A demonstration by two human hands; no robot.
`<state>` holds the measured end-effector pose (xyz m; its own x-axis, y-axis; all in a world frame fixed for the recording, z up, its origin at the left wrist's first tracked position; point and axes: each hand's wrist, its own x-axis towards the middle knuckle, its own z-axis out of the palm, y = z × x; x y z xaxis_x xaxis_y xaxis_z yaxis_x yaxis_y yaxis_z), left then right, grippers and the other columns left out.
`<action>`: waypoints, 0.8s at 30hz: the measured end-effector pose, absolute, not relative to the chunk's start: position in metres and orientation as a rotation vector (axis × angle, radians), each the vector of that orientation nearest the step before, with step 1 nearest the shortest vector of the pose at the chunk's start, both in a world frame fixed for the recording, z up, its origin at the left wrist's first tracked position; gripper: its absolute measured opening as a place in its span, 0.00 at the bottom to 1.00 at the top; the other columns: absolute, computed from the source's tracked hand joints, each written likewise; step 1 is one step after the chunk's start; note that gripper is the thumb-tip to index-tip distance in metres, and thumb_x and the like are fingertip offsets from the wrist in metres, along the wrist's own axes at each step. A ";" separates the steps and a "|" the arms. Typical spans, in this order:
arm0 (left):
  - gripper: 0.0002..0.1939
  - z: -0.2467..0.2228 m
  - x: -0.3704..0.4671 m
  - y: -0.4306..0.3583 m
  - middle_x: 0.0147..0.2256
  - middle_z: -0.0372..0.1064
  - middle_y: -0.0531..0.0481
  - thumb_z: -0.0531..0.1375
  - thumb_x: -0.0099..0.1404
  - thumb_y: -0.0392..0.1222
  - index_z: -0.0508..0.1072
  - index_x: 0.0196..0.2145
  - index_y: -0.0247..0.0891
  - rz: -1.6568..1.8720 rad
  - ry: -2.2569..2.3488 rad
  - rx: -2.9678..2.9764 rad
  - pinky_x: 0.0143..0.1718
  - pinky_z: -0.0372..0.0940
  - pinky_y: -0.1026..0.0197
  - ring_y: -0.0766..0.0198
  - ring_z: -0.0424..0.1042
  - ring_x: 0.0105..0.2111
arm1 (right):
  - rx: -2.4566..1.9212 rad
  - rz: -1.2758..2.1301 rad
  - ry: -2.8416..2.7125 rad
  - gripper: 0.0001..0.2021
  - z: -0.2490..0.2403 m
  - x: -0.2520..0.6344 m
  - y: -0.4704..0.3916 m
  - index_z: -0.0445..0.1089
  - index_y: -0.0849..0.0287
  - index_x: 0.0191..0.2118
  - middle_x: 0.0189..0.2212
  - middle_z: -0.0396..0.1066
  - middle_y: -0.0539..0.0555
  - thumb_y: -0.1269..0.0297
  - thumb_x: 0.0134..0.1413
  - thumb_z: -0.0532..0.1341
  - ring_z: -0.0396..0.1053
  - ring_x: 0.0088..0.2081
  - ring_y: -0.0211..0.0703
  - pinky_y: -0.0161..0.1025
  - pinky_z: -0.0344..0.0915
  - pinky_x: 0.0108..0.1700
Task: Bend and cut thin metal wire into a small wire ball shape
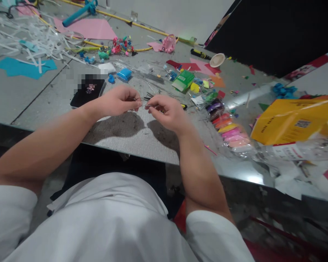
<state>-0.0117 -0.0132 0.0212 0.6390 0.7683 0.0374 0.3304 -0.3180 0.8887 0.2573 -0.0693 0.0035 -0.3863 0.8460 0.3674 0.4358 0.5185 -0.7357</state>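
My left hand (125, 101) and my right hand (164, 110) are held close together above the grey table (120, 136), fingertips facing each other. Both are closed in a pinch. Something thin and small shows at the fingertips, too fine to name. Just behind the hands lie dark, thin tools, partly hidden by my right hand. To the left of my left hand is a black phone (89, 92). A blue clay packet (124, 74) and a small blue lump (111, 79) sit beyond it.
At right are bagged coloured clay (229, 127) and a yellow package (292, 122). A green packet (183, 80), a craft knife (200, 54) and paper scraps lie farther back. White paper strips (41, 38) and blue paper (26, 66) spread at left. The table's front edge runs below my forearms.
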 end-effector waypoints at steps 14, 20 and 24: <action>0.18 0.026 -0.011 -0.013 0.29 0.73 0.50 0.78 0.73 0.50 0.80 0.31 0.41 0.395 0.739 1.772 0.29 0.65 0.61 0.65 0.67 0.26 | -0.762 0.456 -2.188 0.12 -0.009 0.266 -0.062 0.84 0.49 0.50 0.42 0.85 0.55 0.68 0.76 0.62 0.79 0.40 0.50 0.49 0.77 0.51; 0.29 0.028 -0.015 -0.009 0.29 0.72 0.48 0.82 0.73 0.66 0.80 0.30 0.41 0.344 0.649 1.702 0.27 0.65 0.60 0.65 0.66 0.26 | -0.790 0.358 -2.151 0.16 -0.017 0.262 -0.063 0.85 0.45 0.52 0.45 0.86 0.56 0.63 0.81 0.57 0.80 0.41 0.52 0.53 0.82 0.53; 0.30 0.025 -0.016 -0.006 0.31 0.74 0.47 0.83 0.72 0.66 0.80 0.31 0.41 0.391 0.697 1.662 0.28 0.66 0.61 0.65 0.68 0.26 | -0.906 0.348 -2.077 0.13 -0.013 0.260 -0.063 0.85 0.44 0.51 0.48 0.87 0.59 0.56 0.84 0.60 0.84 0.50 0.57 0.57 0.84 0.59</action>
<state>-0.0156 -0.0055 0.0246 0.7615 0.6368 -0.1214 0.2285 -0.0884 0.9695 0.2604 -0.0634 -0.0130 -0.4009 0.7087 0.5805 0.4807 0.7022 -0.5253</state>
